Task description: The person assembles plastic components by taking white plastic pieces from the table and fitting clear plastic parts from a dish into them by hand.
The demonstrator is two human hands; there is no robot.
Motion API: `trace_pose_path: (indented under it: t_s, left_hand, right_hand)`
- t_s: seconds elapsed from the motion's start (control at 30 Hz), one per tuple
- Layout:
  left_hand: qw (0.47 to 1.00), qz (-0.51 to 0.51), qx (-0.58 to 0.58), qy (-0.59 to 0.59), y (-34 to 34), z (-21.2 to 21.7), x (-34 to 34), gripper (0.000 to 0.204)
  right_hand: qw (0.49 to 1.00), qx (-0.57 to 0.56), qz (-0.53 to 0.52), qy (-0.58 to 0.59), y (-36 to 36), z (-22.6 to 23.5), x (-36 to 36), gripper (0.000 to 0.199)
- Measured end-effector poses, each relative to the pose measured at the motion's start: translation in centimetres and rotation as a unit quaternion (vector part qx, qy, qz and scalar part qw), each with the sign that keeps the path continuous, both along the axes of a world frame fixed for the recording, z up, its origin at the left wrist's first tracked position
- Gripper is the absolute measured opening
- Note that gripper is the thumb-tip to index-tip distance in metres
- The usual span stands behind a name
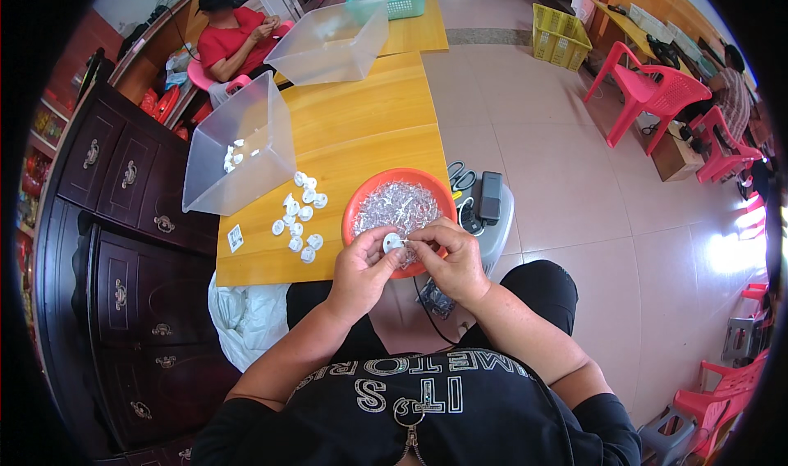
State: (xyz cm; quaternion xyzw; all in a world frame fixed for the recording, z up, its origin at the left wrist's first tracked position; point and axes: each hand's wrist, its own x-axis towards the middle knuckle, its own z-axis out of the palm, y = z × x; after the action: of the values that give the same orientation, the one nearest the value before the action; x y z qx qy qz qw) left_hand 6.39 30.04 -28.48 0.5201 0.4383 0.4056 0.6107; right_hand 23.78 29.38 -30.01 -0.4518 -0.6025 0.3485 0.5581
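Above the orange bowl point(350, 213), my left hand point(359, 271) grips a small round white plastic part point(392, 242) between thumb and fingers. My right hand point(456, 262) is closed in a pinch right beside that part; a thin, pale little piece seems to be at its fingertips, too small to name. Many small clear plastic pieces point(398, 206) fill the bowl. Several more round white parts point(305, 213) lie loose on the wooden table point(369, 130), left of the bowl.
A clear bin point(271, 138) with some white parts, another clear bin point(328, 56) and a green basket point(406, 8) stand farther along. Scissors point(462, 177) and a black box point(491, 197) rest on a grey stool point(502, 235) at right. A person in red point(234, 43) sits far left.
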Motion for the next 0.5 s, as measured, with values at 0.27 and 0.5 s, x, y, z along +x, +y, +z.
trace_pose_path:
  t_s: [0.27,0.5]
  left_hand:
    - [0.993,0.006,0.088,0.074,-0.06,-0.23,-0.08,0.035]
    - [0.936,0.017,0.249,0.249,-0.03,0.57,-0.12,0.037]
  right_hand:
    - [0.988,0.136,-0.007,-0.079,0.29,-0.14,0.26,0.016]
    - [0.983,0.158,-0.008,-0.097,0.22,0.15,0.27,0.017]
